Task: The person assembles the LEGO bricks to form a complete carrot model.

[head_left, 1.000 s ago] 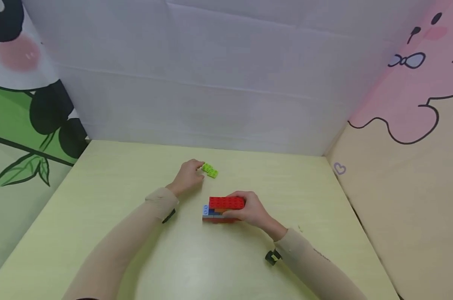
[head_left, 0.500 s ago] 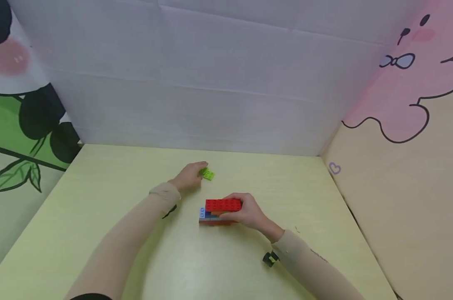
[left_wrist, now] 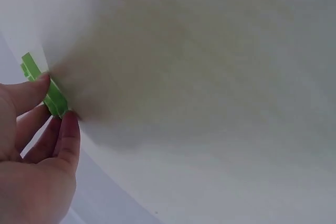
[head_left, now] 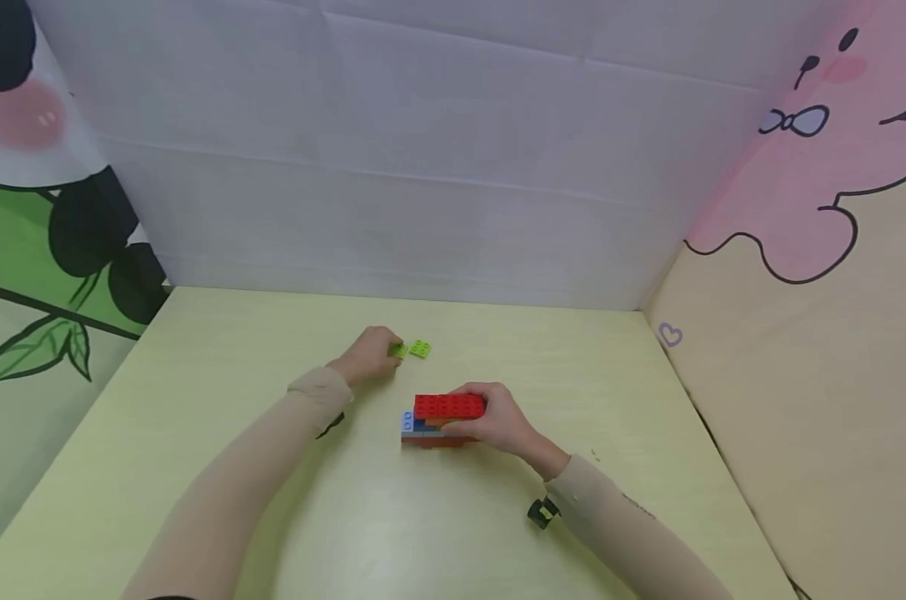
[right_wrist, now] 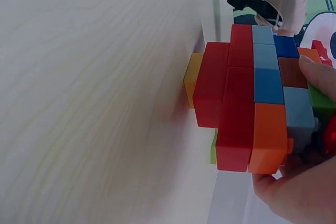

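Observation:
My left hand (head_left: 371,354) pinches a lime-green toy brick (head_left: 398,351) between thumb and fingertips, low over the table. In the left wrist view this brick (left_wrist: 56,98) is partly covered by the fingers. A second lime-green brick (head_left: 420,348) with studs on top lies just to the right, apart from the hand. My right hand (head_left: 502,419) grips a built stack of toy bricks (head_left: 448,407) from its right side, with the thumb on the near face. Red bricks (right_wrist: 239,119) form several parts of the stack, with blue, grey, orange, brown and green ones among them.
The pale wooden table (head_left: 392,525) spreads around both hands. A white sheet wall (head_left: 422,233) stands behind it, with a printed panel (head_left: 805,333) at the right and another (head_left: 47,350) at the left. A dark wrist device (head_left: 543,512) hangs below the right sleeve.
My left hand has closed on one lime-green brick and shifted it slightly left, so a gap now separates the two green bricks. The right hand keeps its hold on the stack.

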Demonstrator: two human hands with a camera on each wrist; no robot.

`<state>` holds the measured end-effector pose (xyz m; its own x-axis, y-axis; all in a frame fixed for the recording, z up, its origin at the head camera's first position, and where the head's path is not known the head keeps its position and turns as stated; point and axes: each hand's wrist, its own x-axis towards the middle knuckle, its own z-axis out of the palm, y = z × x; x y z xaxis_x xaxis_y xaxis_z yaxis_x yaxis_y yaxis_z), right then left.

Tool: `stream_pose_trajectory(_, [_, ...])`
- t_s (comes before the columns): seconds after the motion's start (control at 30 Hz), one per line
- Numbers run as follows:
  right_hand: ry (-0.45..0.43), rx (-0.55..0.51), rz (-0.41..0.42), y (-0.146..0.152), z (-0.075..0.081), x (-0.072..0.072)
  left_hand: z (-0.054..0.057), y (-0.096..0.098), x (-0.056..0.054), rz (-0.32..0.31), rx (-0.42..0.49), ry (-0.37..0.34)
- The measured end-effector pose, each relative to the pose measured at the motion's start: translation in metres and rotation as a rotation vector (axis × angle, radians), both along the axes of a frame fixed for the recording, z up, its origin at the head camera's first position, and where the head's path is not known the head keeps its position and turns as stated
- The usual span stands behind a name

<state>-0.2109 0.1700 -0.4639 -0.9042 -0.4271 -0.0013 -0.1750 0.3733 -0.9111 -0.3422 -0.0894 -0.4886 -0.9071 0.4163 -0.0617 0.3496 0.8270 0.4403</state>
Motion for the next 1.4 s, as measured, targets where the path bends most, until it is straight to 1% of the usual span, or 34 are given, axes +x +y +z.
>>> stream_pose_trajectory(0.1, [-0.006, 0.004, -0.006, 0.001, -0.002, -0.001, -0.001, -0.003, 0.009, -0.008, 0.007, 0.014])
stream_pose_trajectory(0.2, [-0.019, 0.004, -0.012, 0.004, -0.004, 0.000, 0.002, -0.003, 0.022, -0.032, 0.039, 0.046])
stream_pose_trajectory(0.37, [-0.032, 0.003, -0.023, 0.008, -0.005, 0.001, 0.019, 0.001, 0.046, -0.050, 0.159, 0.091])
stream_pose_trajectory(0.4, [-0.035, 0.001, -0.024, 0.009, -0.004, 0.002, 0.023, 0.002, 0.050, -0.051, 0.189, 0.096])
stream_pose_trajectory(0.47, [-0.032, -0.009, -0.017, 0.009, 0.003, 0.005, 0.030, 0.003, 0.059, -0.057, 0.256, 0.096])
stream_pose_trajectory(0.57, [-0.027, -0.020, -0.003, 0.008, 0.017, 0.010, 0.042, 0.002, 0.072, -0.081, 0.357, 0.076])
stream_pose_trajectory(0.63, [-0.014, -0.025, 0.010, 0.007, 0.026, 0.014, 0.048, 0.001, 0.080, -0.112, 0.414, 0.054])
stream_pose_trajectory(0.73, [-0.002, -0.023, 0.022, 0.005, 0.031, 0.015, 0.057, -0.003, 0.090, -0.160, 0.462, 0.010])
stream_pose_trajectory(0.9, [0.001, -0.018, 0.026, 0.003, 0.034, 0.016, 0.069, -0.008, 0.103, -0.218, 0.490, -0.042])
stream_pose_trajectory(0.97, [-0.003, -0.017, 0.023, 0.002, 0.035, 0.016, 0.074, -0.008, 0.108, -0.226, 0.503, -0.053])
stream_pose_trajectory(1.07, [0.002, -0.019, 0.024, 0.001, 0.036, 0.016, 0.078, -0.008, 0.114, -0.224, 0.520, -0.063])
stream_pose_trajectory(1.13, [0.002, -0.024, 0.029, 0.000, 0.036, 0.016, 0.089, -0.005, 0.123, -0.221, 0.521, -0.066])
stream_pose_trajectory(1.2, [0.010, -0.026, 0.037, -0.001, 0.036, 0.016, 0.098, -0.003, 0.130, -0.216, 0.514, -0.064])
stream_pose_trajectory(1.3, [0.022, -0.033, 0.044, -0.002, 0.036, 0.016, 0.102, -0.001, 0.135, -0.221, 0.512, -0.065])
stream_pose_trajectory(1.4, [0.037, -0.041, 0.051, -0.004, 0.037, 0.017, 0.088, -0.004, 0.129, -0.238, 0.521, -0.067])
